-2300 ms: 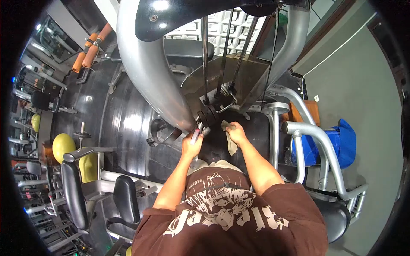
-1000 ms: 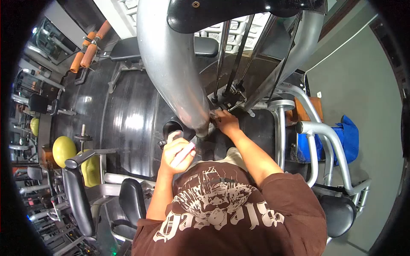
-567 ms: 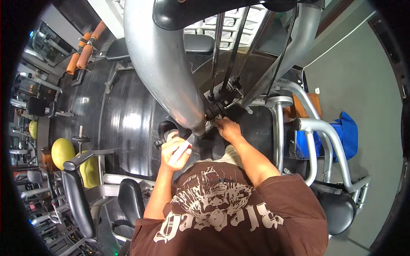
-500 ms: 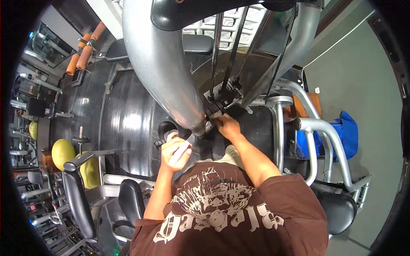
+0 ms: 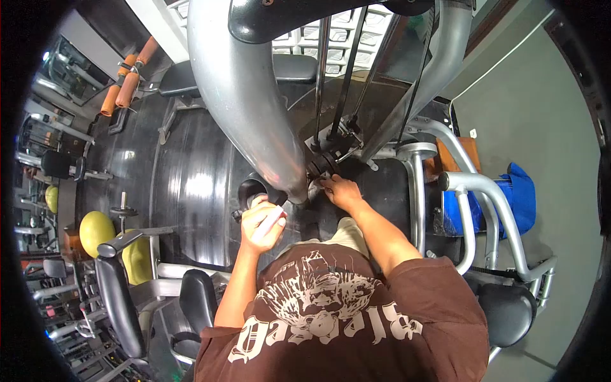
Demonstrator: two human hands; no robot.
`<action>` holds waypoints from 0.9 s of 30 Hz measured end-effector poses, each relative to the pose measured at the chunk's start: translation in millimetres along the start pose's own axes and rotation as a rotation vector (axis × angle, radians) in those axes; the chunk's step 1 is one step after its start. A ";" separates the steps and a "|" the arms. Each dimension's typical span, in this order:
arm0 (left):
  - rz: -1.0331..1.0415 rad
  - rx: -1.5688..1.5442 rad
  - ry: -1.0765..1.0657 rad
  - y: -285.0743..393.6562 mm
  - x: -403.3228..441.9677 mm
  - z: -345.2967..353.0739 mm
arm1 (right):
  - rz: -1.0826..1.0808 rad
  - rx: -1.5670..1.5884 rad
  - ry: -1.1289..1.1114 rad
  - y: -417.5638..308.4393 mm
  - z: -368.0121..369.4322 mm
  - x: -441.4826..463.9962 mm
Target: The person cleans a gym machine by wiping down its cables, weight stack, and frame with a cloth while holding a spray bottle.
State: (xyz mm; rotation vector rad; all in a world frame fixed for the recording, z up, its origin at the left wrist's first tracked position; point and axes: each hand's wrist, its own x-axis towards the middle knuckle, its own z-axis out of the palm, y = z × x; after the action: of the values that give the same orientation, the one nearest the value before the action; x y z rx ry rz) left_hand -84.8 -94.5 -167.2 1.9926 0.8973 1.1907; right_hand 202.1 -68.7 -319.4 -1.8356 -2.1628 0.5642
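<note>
My left hand (image 5: 263,228) is closed with its fingers curled; a pale, slim edge shows at its fingers, too little to name. Just beyond it are a black rounded part (image 5: 252,188) and the lower end of a thick silver machine frame tube (image 5: 261,114). My right hand (image 5: 342,193) reaches to the foot of that tube, fingers bent together against a small greyish patch (image 5: 316,186). What the fingertips grip there is hidden. Black weight plates or a similar dark mechanism (image 5: 324,164) sit right above the right hand, below vertical rods (image 5: 347,76).
Silver tube frames with a round pad (image 5: 506,312) stand at the right, near a blue covering (image 5: 519,200) and a grey wall. At the left are black padded machines (image 5: 118,305), yellow balls (image 5: 97,233) and orange rollers (image 5: 127,89). Black rubber flooring (image 5: 197,184) lies below.
My left hand has turned slightly, so less of the white thing shows. The right hand stays at the tube's foot with its fingers shifted a little. The view has moved slightly.
</note>
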 end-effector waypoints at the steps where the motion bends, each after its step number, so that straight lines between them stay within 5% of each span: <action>1: -0.001 0.000 -0.002 0.1 0.9 -0.3 | -0.028 0.014 0.000 2.4 -2.8 4.2; 6: 0.026 0.041 -0.015 1.7 0.7 -1.4 | 0.017 0.067 0.219 -14.5 -11.7 43.5; 17: 0.042 -0.004 0.001 -3.4 -1.8 -1.2 | 0.019 -0.003 -0.043 5.7 1.9 -1.9; 23: 0.034 -0.024 0.003 -5.6 -0.4 -0.8 | 0.033 0.230 0.334 -21.0 -5.1 47.8; 27: 0.039 -0.009 0.000 -4.2 -1.6 -1.4 | 0.195 -0.091 -0.010 -34.1 11.6 53.0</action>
State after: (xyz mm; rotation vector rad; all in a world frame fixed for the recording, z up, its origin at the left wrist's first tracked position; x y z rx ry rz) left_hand -87.6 -93.1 -170.7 2.0113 0.8548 1.2144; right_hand 157.6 -22.6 -317.7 -2.1112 -2.0608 0.5235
